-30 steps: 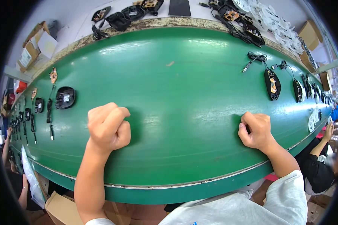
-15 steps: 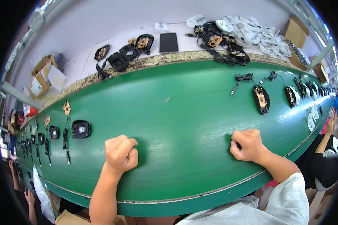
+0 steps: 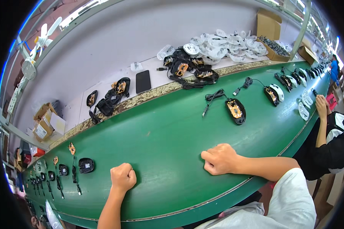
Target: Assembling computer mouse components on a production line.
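Fingers [image 3: 211, 157] on both hands are curled up tight; from far off I see two fists, and I can't tell what is inside them. With twelve at the top of my view, the left hand [image 3: 123, 176] is at seven o'clock and the right hand [image 3: 220, 158] is between four and five; I count one black shell [image 3: 86, 165] at eight, near the left fist, and one orange board [image 3: 72, 148] with one cable [image 3: 74, 176] beside it; one open mouse [image 3: 236, 110] is at three, past the right fist, and a second open mouse [image 3: 271, 95] is farther along. The left arm [image 3: 112, 208] comes up from seven; the right arm [image 3: 256, 167] comes in from four, bent at the elbow; I can't tell if either fist touches down. The table [image 3: 168, 152] is green and shiny; on the pale ledge [image 3: 156, 78] are one flat black slab [image 3: 143, 81] at eleven and a heap of clear shells [image 3: 229, 47] at one, too many to count; one person in black [image 3: 332, 156] is at three.
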A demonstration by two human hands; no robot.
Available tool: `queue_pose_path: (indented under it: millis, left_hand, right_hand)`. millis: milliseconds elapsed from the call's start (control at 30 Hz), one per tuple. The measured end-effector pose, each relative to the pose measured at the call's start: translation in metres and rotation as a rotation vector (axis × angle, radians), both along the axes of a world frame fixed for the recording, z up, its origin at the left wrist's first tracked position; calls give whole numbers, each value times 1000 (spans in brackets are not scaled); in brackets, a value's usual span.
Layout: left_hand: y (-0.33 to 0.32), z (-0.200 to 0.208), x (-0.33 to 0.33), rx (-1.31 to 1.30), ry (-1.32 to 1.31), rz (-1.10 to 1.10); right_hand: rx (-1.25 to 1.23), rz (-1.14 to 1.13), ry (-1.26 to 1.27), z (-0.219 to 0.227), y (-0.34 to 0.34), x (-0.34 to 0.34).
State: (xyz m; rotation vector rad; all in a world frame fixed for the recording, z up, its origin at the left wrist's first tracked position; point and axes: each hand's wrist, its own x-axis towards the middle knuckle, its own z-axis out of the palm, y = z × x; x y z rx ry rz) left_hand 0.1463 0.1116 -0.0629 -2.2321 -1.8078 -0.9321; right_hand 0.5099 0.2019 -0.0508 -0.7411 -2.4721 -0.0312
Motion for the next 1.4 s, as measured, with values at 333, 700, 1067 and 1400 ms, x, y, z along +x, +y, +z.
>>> queue_pose_path:
  millis: [333, 700, 1067, 1400]
  left_hand:
    - [9, 19, 13, -23, 70, 27]
    - [14, 21, 4, -124, -195, -37]
    - [38, 10, -12, -174, -330, 3]
    - [20, 23, -8, -196, -373, -20]
  right_hand:
    - [18, 46, 7, 9, -16, -7]
    - [-62, 98, -8, 11, -2, -14]
    - [-91, 102, -15, 5, 49, -21]
    - [-76, 78, -78, 14, 28, -17]
